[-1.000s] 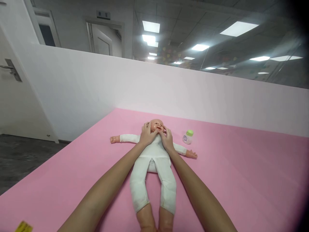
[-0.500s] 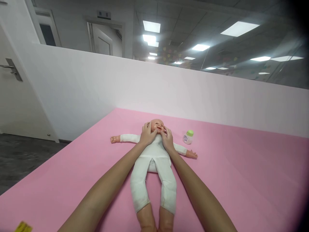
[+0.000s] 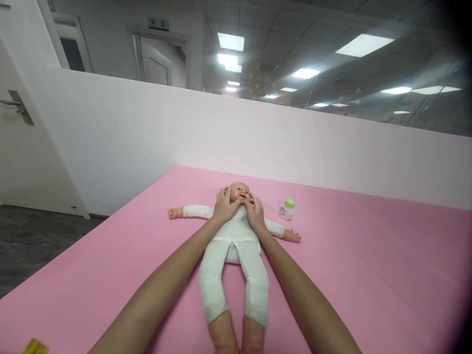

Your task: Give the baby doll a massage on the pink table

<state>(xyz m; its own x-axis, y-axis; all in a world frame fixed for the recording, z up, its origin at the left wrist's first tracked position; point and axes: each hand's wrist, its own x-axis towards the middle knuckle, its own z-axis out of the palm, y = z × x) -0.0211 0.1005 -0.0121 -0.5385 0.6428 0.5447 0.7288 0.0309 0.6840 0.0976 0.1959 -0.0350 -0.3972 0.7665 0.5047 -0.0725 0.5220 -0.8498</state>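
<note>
A baby doll (image 3: 236, 231) with a white cloth body lies on its back on the pink table (image 3: 361, 265), head toward the wall and arms spread. My left hand (image 3: 224, 205) cups one side of its head, fingers along the cheek and thumb near the chin. On the other side, my right hand (image 3: 255, 210) rests against the cheek, its thumb also close to the mouth. Both hands hold the head between them; some fingertips are hidden behind it. To the right of the doll's head stands a small clear bottle (image 3: 286, 211) with a green cap.
A white wall (image 3: 295, 142) borders the far side of the table. The table's left edge runs diagonally above a dark floor (image 3: 33, 246). At the lower left corner sits a yellow item (image 3: 36, 346), partly cut off. A door (image 3: 33, 162) with a metal handle is at the left.
</note>
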